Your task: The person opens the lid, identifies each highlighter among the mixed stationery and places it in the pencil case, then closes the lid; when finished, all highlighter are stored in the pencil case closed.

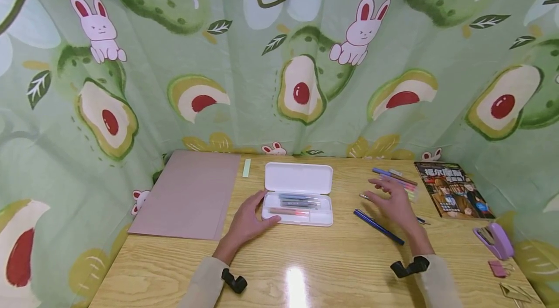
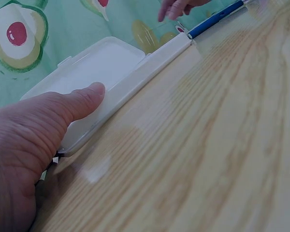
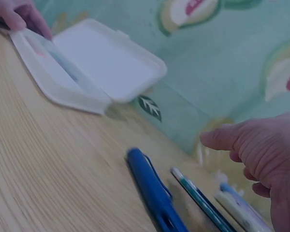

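Note:
A white pencil case [image 1: 298, 178] lies with its lid raised, and several pens [image 1: 294, 201] rest inside. My left hand [image 1: 248, 221] holds the case's left end, with the thumb on the front rim in the left wrist view. To the right, my right hand [image 1: 395, 205] hovers with fingers apart, nothing in its grasp. Below it lies a slim dark pen [image 3: 203, 199], partly hidden by the hand in the head view. A thick blue pen [image 1: 378, 226] with a clip lies between this hand and the case.
Behind the right hand are more pens and markers [image 1: 395, 176]. An illustrated book [image 1: 454, 189], purple stapler [image 1: 495, 240] and pink binder clip [image 1: 498, 268] line the right side. Brownish-grey sheets [image 1: 185, 196] and a pale green strip [image 1: 246, 168] lie left. A patterned curtain [image 1: 253, 123] encloses the table.

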